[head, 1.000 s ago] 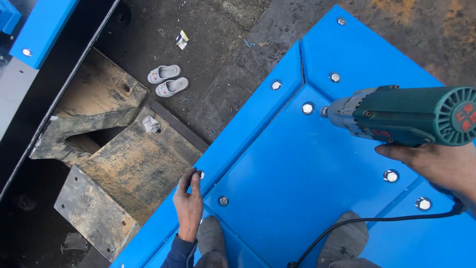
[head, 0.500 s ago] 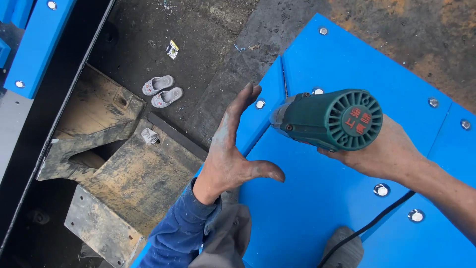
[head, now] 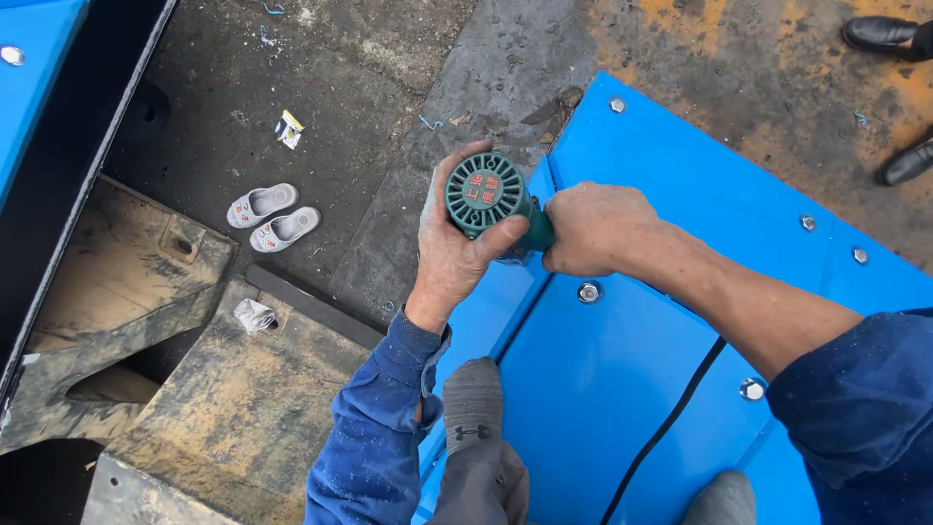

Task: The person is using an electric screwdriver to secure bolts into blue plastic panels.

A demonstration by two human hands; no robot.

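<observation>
- Left hand (head: 455,255) and right hand (head: 595,228) are both clamped on the green power tool (head: 494,199).
- Blue metal panel (head: 680,185) lies beneath; white slippers (head: 273,216) at nine o'clock.

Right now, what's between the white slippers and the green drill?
Head view: only bare dark ground between the white slippers and the green drill, then the left hand gripping it.

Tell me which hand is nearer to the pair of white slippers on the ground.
Left. The left hand cups the back end of the green power tool, on the side toward the white slippers. The right hand grips the tool's far side, farther from them.
</observation>
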